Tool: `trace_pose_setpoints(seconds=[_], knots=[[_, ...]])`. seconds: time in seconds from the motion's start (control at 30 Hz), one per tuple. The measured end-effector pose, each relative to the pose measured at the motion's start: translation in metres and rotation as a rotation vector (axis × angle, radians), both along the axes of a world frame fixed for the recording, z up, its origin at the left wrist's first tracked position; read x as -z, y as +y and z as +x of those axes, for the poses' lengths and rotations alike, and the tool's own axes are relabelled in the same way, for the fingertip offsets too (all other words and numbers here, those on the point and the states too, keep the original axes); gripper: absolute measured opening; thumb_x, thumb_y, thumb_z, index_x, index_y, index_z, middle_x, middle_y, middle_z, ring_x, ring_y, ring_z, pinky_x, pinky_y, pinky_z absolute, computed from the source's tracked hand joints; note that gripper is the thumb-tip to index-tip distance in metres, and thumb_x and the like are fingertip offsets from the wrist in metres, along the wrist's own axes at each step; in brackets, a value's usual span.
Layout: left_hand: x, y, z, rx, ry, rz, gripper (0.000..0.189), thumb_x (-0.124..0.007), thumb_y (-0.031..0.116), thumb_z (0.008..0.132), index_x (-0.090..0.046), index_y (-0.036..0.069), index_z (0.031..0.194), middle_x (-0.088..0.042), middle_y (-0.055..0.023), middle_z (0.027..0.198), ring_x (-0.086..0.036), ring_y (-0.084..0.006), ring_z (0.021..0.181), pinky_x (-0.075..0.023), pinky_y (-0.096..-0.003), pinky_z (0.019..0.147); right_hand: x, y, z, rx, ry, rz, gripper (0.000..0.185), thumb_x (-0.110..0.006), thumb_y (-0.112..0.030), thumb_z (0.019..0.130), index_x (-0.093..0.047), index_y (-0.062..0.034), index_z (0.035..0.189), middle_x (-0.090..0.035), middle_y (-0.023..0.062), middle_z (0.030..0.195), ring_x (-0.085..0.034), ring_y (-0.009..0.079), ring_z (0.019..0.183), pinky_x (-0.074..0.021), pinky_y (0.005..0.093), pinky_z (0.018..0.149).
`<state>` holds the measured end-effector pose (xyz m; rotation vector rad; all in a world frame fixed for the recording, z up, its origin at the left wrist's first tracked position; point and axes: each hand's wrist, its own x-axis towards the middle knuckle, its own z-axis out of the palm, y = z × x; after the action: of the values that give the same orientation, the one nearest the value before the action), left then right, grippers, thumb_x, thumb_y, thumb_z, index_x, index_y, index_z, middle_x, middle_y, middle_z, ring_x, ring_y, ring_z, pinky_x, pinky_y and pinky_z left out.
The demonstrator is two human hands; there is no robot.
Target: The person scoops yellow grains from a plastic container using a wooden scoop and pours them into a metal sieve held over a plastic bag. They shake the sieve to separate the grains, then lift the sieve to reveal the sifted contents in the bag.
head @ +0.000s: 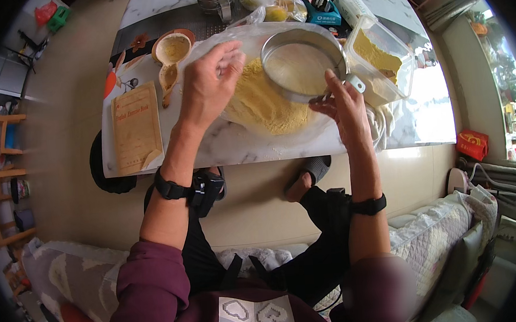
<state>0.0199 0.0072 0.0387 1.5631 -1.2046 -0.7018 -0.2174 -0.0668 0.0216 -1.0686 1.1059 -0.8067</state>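
Observation:
My right hand (347, 103) grips the near right rim of a round metal sieve (305, 65), its thumb on top and fingers below. The sieve is held slightly tilted above a heap of yellow powder (268, 108) that lies on a clear plastic sheet (205, 43). Its mesh looks pale, with little on it. My left hand (214, 81) hovers left of the sieve over the heap's left edge, apart from the rim. Its fingers are loosely curved, slightly blurred, and hold nothing I can see.
Right of the sieve stands a clear plastic tub (376, 56) of yellow powder. A gourd-shaped scoop (173, 50) and an exercise book (137, 129) lie left. Behind are a metal cup with a handle (214, 0), bagged yellow fruit (277, 12) and a blue box (326, 16). A cloth (379, 123) hangs over the near edge.

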Motion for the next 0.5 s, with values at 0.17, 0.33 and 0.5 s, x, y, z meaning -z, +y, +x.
trace_pose_setpoints(seconds=[0.17,0.33,0.5], knots=[[-0.007,0.011,0.026,-0.19,-0.65,-0.281,0.063,-0.077,0.019,0.077,-0.05,0.004,0.131,-0.063,-0.0107,0.112,-0.061,-0.022,0.098,-0.0486,-0.0325,0.084,0.002,-0.013,-0.007,0.053,0.031,-0.002,0.05,-0.064,-0.041,0.089,-0.053,0.0051,0.103,-0.06,0.0126,0.086,-0.066,0.0209,0.07,-0.0582,0.0319,0.07],[0.008,0.018,0.037,0.055,-0.56,0.167,0.077,-0.07,0.019,0.078,-0.03,0.006,0.142,-0.063,-0.0182,0.097,-0.064,-0.0328,0.09,-0.0502,-0.0426,0.079,-0.001,-0.013,-0.012,0.049,0.011,-0.011,0.049,-0.063,-0.041,0.089,-0.053,0.0044,0.106,-0.061,0.0115,0.084,-0.066,0.0204,0.07,-0.0583,0.0319,0.07],[-0.013,0.001,0.018,-0.044,-0.12,0.132,0.047,-0.058,0.008,0.086,-0.042,0.003,0.13,-0.06,-0.014,0.087,-0.06,-0.0197,0.059,-0.0511,-0.0341,0.059,-0.007,-0.015,-0.01,0.02,-0.039,-0.036,0.048,-0.063,-0.041,0.089,-0.054,0.0037,0.104,-0.06,0.0099,0.08,-0.066,0.0202,0.069,-0.0583,0.0307,0.067]])
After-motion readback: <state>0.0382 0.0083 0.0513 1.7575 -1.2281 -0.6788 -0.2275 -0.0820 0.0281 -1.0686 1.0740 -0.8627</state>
